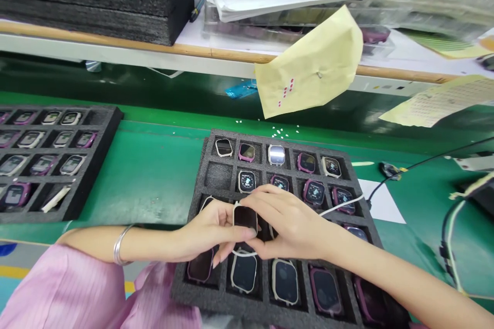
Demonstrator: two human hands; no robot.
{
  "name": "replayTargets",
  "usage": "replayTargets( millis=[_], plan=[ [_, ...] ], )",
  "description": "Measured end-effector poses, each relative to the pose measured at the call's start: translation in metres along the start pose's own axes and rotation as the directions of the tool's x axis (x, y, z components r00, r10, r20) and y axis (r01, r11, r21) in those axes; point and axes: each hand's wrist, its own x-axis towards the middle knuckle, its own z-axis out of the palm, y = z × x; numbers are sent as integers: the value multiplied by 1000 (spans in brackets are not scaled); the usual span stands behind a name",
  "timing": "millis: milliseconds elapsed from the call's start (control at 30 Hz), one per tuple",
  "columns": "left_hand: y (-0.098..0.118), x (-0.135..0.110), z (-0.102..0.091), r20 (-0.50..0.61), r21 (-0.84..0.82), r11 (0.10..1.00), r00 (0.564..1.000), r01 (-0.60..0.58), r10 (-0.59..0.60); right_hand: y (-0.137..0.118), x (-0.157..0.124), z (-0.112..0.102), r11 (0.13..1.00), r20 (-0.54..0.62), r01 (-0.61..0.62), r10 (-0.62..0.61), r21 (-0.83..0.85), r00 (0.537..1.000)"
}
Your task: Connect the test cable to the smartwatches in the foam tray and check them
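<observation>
Watch (245, 217), dark-faced with a pale rim, is held up just above the middle of the tray (201, 175), between both hands. The left hand (210, 231) pinches its left edge, thumb on top and fingers curled below. The right hand (293, 226) closes on its right side with fingers bent, covering that edge (the contact itself is hidden). A white cable (343, 204) crosses the tray from the right and disappears behind the right hand; whether it is joined to the watch cannot be told. The tray's cells hold other watches (276, 154), pink and pale ones. Left of the tray, well apart, lies a second tray (104, 128). Beyond the tray a yellow paper (309, 69) hangs.
</observation>
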Motion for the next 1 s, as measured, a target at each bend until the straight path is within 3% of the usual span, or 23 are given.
replayTargets(
  millis=[167, 300, 667, 1000],
  plan=[
    [-3, -2, -3, 43, 20, 1000, 999, -9, 9, 7, -6, 9, 990, -87, 87, -77, 109, 993],
    [-3, -4, -4, 71, 31, 1000, 997, -3, 1, 7, -9, 13, 987, -91, 57, -43, 152, 995],
    [-4, -6, -3, 64, 72, 997, 998, 24, -28, 3, -11, 13, 994, -81, 58, -51, 90, 995],
    [-5, -5, -3, 43, 90, 996, 999, 25, -29, 0, -11, 9, 987, -84, 101, -112, -127, 990]
  ],
)
